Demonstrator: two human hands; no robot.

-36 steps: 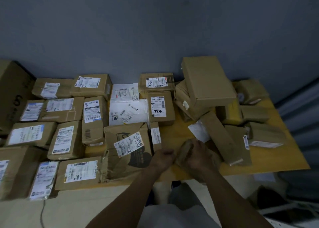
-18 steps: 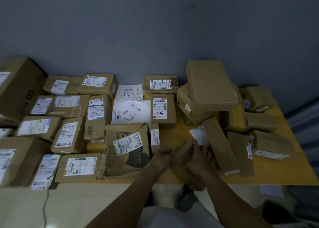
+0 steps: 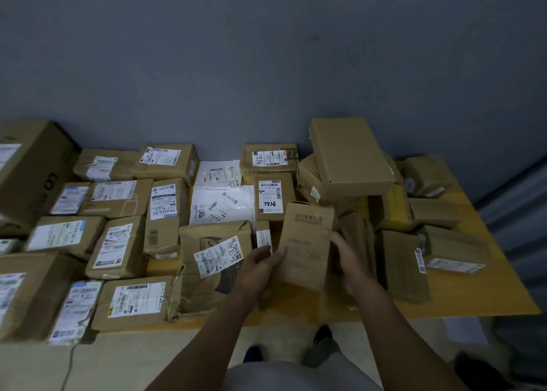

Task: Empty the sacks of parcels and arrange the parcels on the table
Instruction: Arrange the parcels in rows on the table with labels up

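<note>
Head view, parcel (image 3: 307, 236) gripped between both hands (image 3: 257, 265) (image 3: 347, 260)

The left arm (image 3: 207, 337) and the right arm (image 3: 399, 331) are bare all the way down to the left hand (image 3: 260, 260) and the right hand (image 3: 346, 257). The person wears a plain light grey cloth (image 3: 296, 376). The left shoe (image 3: 252, 353) and the right shoe (image 3: 322, 335) are dark.

Plain grey-blue wall (image 3: 266, 50) fills the field toward 12 o'clock. A yellow wooden bench (image 3: 473, 290) stands against it, with its bare corner at 3 o'clock. Pale floor (image 3: 133, 361) at 7 o'clock carries a thin cable (image 3: 68, 367). Lighting is dim.
</note>
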